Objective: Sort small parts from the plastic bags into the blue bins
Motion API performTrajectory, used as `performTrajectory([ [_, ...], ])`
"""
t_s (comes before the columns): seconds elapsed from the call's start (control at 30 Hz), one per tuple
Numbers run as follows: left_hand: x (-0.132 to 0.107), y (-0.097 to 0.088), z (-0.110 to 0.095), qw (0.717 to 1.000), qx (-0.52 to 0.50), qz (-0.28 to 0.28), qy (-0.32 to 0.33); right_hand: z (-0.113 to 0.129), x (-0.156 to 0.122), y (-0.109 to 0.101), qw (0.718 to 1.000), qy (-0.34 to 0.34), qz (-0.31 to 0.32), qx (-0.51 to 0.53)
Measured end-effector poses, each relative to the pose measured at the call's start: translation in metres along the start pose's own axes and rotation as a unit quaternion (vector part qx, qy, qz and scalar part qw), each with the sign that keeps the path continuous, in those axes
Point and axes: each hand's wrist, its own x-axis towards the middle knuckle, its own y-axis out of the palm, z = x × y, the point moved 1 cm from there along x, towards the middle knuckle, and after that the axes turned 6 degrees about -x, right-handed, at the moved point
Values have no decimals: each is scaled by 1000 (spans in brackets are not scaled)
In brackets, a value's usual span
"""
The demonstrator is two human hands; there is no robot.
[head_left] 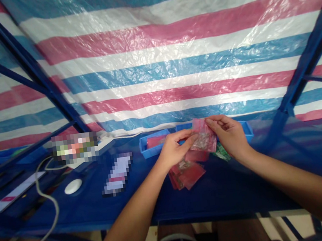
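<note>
At the bench (233, 194), left hand (176, 149) and right hand (228, 133) share a pink plastic packet (202, 138)

At the middle of the bench, the creased, partly see-through packet is held up just above the surface, in front of the tray. The right hand's fingertips (209, 121) are closed on its top edge, and the left hand's fingers (191, 137) are closed on its left side, so the two hands are close together with the packet between them.

Just below lies a red packet (195, 156), with a green packet (221, 152) beside it to the right. A loose pile of red packets (186, 175) sits nearer the person. Behind the hands stands a blue plastic tray (247, 131), a red packet (155, 141) inside its left end.

Further left are a white computer mouse (73, 186), a white cable (50, 200), a white power strip (105, 144) and two pixelated objects (117, 173), too blurred to name. A pink, white and blue striped tarpaulin (172, 71) hangs behind on a blue metal frame (308, 57).
</note>
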Motion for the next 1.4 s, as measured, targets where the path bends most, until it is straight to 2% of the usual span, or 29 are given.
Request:
performTrajectory([
  [0.13, 4, -4, 11, 997, -50, -50, -30, -3, 3, 1, 999, 32, 35, 23],
  [0.23, 8, -7, 15, 994, -43, -101, -13, -9, 5, 2, 994, 61, 78, 44],
  [0.33, 11, -11, 16, 990, -44, -131, -10, -14, 4, 3, 991, 54, 114, 31],
  [0.43, 10, -12, 17, 988, -58, -135, -37, -17, 3, 3, 992, 31, 120, 1],
  [0.6, 9, -9, 19, 991, -86, -86, -50, -17, 2, 1, 995, 10, 101, -21],
  [0.73, 10, -9, 21, 991, -86, -92, -48, -12, 1, 1, 996, -6, 90, -24],
  [0.8, 9, -9, 21, 993, -74, -76, -53, -10, 0, 0, 998, -15, 57, -16],
  [0.93, 6, -6, 20, 997, 56, -16, -49, -10, 4, -3, 999, -33, -33, 4],
  [1.03, 2, -3, 15, 991, 130, 12, -39, -15, 9, -6, 999, -26, -46, 5],
  [1.1, 0, 0, 10, 992, 110, 40, -55, -16, 10, -6, 999, -18, -42, 8],
  [1.23, -6, 5, -1, 986, 44, 129, -98, -15, 9, -5, 999, -10, -34, 14],
  [1.3, -9, 7, -2, 981, 69, 164, -84, -13, 8, -5, 999, -11, -33, 6],
  [1.4, -9, 11, 2, 966, 174, 189, 9, -12, 7, -4, 999, -11, -33, 5],
])
